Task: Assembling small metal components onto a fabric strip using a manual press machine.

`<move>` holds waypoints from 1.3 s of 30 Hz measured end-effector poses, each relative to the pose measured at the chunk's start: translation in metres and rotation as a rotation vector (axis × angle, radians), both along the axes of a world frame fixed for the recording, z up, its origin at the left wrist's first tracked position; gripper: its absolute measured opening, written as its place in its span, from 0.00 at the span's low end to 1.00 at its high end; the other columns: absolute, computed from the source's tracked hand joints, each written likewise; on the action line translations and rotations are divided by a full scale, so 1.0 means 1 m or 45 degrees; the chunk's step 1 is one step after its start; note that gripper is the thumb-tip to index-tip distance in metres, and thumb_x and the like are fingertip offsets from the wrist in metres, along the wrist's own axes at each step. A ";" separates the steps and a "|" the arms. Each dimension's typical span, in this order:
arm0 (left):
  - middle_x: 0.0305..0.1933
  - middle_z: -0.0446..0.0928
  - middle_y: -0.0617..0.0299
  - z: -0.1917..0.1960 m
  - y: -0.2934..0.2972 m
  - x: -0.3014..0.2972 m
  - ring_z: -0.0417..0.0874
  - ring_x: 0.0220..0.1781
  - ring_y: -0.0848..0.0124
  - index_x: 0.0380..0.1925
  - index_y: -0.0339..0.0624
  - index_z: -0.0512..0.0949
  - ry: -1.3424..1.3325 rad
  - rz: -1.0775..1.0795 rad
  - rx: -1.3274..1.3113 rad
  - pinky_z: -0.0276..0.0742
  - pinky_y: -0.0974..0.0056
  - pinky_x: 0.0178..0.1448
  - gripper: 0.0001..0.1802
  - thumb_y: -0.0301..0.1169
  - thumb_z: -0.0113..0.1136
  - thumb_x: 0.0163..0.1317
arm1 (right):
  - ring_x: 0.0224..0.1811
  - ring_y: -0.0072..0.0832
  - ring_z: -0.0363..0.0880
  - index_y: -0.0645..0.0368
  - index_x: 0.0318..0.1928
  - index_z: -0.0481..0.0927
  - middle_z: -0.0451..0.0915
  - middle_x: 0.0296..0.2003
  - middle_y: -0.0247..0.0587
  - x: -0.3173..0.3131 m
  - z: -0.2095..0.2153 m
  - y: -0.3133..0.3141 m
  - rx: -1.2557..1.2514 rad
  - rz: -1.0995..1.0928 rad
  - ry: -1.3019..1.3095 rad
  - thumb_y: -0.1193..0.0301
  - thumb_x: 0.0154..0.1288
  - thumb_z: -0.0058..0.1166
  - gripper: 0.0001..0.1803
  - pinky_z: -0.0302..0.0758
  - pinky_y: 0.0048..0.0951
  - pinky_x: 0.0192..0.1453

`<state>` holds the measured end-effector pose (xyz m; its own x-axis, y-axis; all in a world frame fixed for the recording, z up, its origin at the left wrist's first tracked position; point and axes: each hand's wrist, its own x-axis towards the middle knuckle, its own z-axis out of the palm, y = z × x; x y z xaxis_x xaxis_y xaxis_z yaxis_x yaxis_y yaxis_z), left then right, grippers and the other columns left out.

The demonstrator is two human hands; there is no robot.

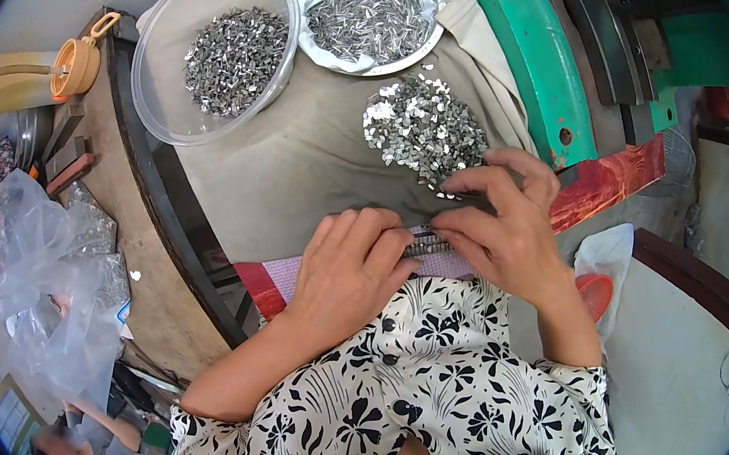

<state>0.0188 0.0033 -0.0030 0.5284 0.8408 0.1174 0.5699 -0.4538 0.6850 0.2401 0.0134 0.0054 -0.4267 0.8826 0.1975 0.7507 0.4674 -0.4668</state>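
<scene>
"While our left hand (348, 257) pinches the metal row (423, 247) at its two o'clock, what might fail?"

"A slack hold could spill it. Whether our right hand's (511, 236) bent fingers grip, we can't tell; straying, they'd scatter the pile (422, 130), twelve o'clock beyond."

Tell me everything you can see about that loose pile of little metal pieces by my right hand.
The loose pile is a rough, uneven heap of many small, flat, metallic-looking pieces. Some flash bright silver-white; others look dull grey. Strays lie around its edges. It sits directly on the grey-brown cloth, on your side of the round bowl. Your right hand is at its near right edge, fingertips close; whether they touch it is unclear.
</scene>
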 end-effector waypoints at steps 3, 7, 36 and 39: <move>0.44 0.76 0.61 -0.001 -0.002 0.000 0.77 0.42 0.61 0.39 0.43 0.79 0.031 -0.008 0.019 0.69 0.58 0.44 0.15 0.31 0.72 0.52 | 0.61 0.42 0.69 0.47 0.29 0.87 0.80 0.47 0.25 -0.002 0.003 0.015 -0.057 0.110 0.024 0.67 0.46 0.71 0.08 0.59 0.46 0.63; 0.43 0.76 0.63 0.000 -0.002 0.000 0.77 0.43 0.62 0.39 0.43 0.78 0.009 0.004 0.018 0.69 0.59 0.46 0.15 0.31 0.71 0.52 | 0.62 0.39 0.69 0.50 0.28 0.85 0.79 0.46 0.24 -0.005 0.007 0.025 -0.133 0.237 -0.010 0.68 0.45 0.70 0.08 0.58 0.46 0.64; 0.44 0.77 0.60 -0.002 0.003 0.014 0.78 0.42 0.59 0.39 0.42 0.79 -0.084 -0.045 -0.007 0.70 0.58 0.45 0.16 0.28 0.73 0.51 | 0.61 0.37 0.70 0.47 0.31 0.86 0.80 0.47 0.23 -0.014 0.002 0.020 0.133 -0.039 -0.155 0.69 0.44 0.70 0.10 0.59 0.44 0.61; 0.44 0.77 0.60 -0.003 0.002 0.012 0.78 0.42 0.59 0.38 0.42 0.80 -0.089 -0.052 0.004 0.70 0.58 0.44 0.15 0.28 0.73 0.50 | 0.62 0.38 0.69 0.47 0.30 0.86 0.80 0.47 0.22 -0.017 0.005 0.025 0.076 -0.007 -0.145 0.69 0.44 0.69 0.09 0.59 0.46 0.61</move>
<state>0.0311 0.0051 -0.0065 0.5530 0.8181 0.1577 0.5015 -0.4779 0.7212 0.2227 0.0382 0.0104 -0.4446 0.8731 0.2002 0.7998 0.4876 -0.3502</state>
